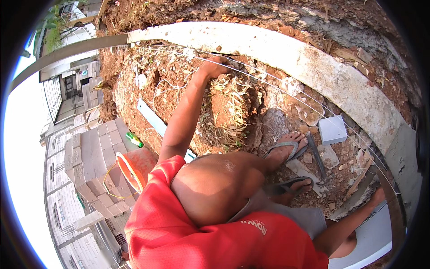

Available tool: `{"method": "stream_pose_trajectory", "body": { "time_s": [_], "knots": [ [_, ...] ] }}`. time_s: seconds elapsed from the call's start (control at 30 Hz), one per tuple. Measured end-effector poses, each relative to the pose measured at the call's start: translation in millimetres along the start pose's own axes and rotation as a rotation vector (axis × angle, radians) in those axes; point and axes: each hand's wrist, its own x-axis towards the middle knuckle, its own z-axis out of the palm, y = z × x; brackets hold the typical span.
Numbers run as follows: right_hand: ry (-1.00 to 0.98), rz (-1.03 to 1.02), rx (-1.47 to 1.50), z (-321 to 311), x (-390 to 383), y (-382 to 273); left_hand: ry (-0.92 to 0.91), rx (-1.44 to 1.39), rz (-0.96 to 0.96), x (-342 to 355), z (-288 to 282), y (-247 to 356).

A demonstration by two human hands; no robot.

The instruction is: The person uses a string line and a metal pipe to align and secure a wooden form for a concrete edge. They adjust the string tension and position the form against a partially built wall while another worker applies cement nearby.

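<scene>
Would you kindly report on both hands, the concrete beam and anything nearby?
Left hand low beside the pale concrete beam, grip unclear. Right hand far right, grip unclear. Grassy clod close to left hand.

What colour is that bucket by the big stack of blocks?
The bucket is orange; it shows best in the head view.

An outdoor building site, shown by stacked blocks (96,154) and bare soil (127,98).
</scene>
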Motion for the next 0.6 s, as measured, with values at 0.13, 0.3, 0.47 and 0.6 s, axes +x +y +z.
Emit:
{"method": "stream_pose_trajectory", "body": {
  "time_s": [0.13,0.3,0.47,0.6],
  "knots": [
    [0.011,0.006,0.016,0.1,-0.8,12.7,-0.031,0.054,-0.003,-5.2,-4.2,6.1],
    [0.018,0.026,0.069,8.0,1.7,20.7,0.026,-0.07,-0.024,-7.8,-0.7,7.7],
    [0.041,-0.026,0.007,6.3,1.9,39.5,0.006,-0.019,-0.081,-8.4,-7.1,22.6],
    [0.052,-0.065,-0.014,8.8,4.8,42.3,0.017,0.02,-0.052,-11.2,-4.4,15.0]
  ]
}}
